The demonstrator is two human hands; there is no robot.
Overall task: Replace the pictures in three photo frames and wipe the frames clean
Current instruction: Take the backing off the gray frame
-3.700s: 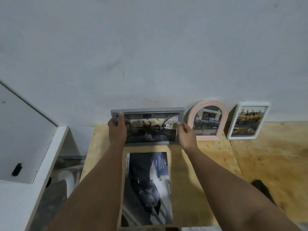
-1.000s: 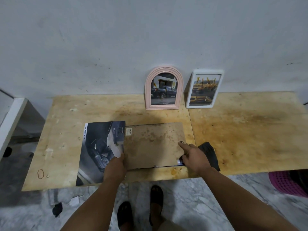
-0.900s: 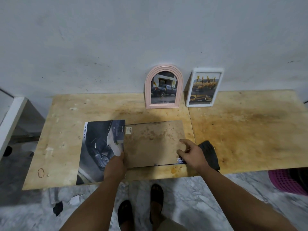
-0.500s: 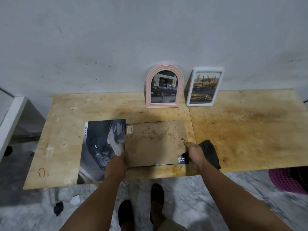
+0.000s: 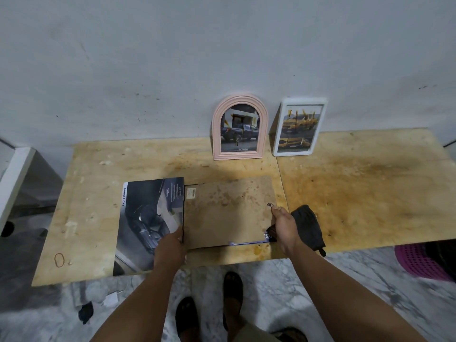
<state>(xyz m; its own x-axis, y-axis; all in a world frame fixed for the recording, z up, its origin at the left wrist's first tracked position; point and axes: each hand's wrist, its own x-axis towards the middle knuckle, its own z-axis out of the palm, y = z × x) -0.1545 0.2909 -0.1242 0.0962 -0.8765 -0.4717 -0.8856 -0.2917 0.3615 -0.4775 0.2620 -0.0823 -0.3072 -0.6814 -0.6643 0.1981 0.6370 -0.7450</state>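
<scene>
The grey frame lies face down on the plywood table (image 5: 357, 193), showing its stained brown backing board (image 5: 229, 213). My left hand (image 5: 171, 245) rests on the frame's near left corner, beside a dark car picture (image 5: 150, 223) lying flat to the left. My right hand (image 5: 283, 224) pinches a small metal tab (image 5: 269, 205) at the backing's right edge. A black cloth (image 5: 307, 224) lies just right of that hand. A pink arched frame (image 5: 239, 127) and a white frame (image 5: 299, 127) lean upright against the wall, each holding a truck picture.
A rubber band (image 5: 59, 259) lies at the table's near left corner. A white cabinet edge (image 5: 14, 178) stands to the left, a purple basket (image 5: 419, 261) on the floor at right. My sandalled feet (image 5: 209, 304) and paper scraps are on the marble floor below the table edge.
The grey frame came off the wall and now lies face down by the car picture. Over the last second my right hand moved from the near right corner up to the tab.
</scene>
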